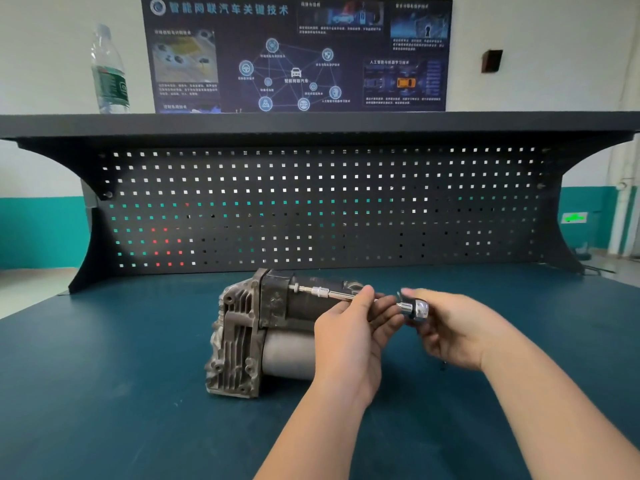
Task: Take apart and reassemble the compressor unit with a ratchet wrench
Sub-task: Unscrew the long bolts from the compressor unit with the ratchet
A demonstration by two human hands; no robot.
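Observation:
The compressor unit (256,327), a dirty grey casting with fins and two cylinders, lies on the green bench top. A chrome extension bar with a socket (318,292) sticks out of its upper black housing, pointing right. My left hand (353,327) holds the bar's right end between thumb and fingers. My right hand (450,327) grips the chrome ratchet wrench head (417,309), whose square drive points left, just apart from the bar's end. The wrench handle is hidden in my palm.
A dark pegboard panel (322,206) rises behind the compressor, under a shelf (311,121) carrying a plastic water bottle (109,71). A dark poster (298,53) hangs on the wall. The green bench top (121,375) spreads left and in front.

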